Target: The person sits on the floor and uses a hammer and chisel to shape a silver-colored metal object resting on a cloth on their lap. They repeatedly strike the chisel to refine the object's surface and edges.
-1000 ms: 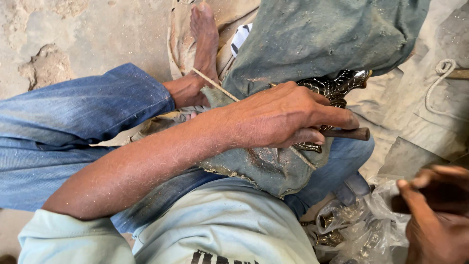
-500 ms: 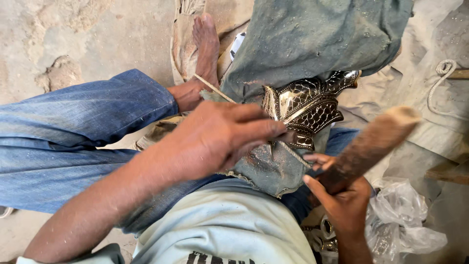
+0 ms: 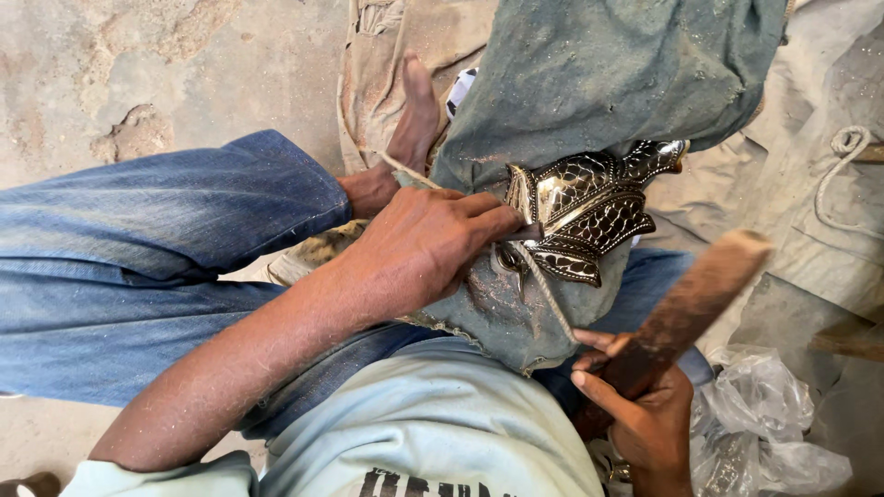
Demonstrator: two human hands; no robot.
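Taking the patterned metal piece (image 3: 589, 212) as landmark: above it the grey-green cloth (image 3: 608, 74) drapes close, shutting off that side. To its left the left hand (image 3: 433, 248) presses against it — no gap there. Below and right of it the wooden stick (image 3: 691, 308), gripped by the right hand (image 3: 645, 414), crosses the way. Further right lies open canvas (image 3: 783, 212) — bare up to a rope (image 3: 843, 152).

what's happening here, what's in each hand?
A person sits on the floor with a dusty grey-green cloth over the lap. The left hand presses a small tool against a shiny embossed metal piece lying on the cloth. The right hand holds a wooden stick raised beside it, clear of the metal. A crumpled plastic bag lies on the floor by the right hand.
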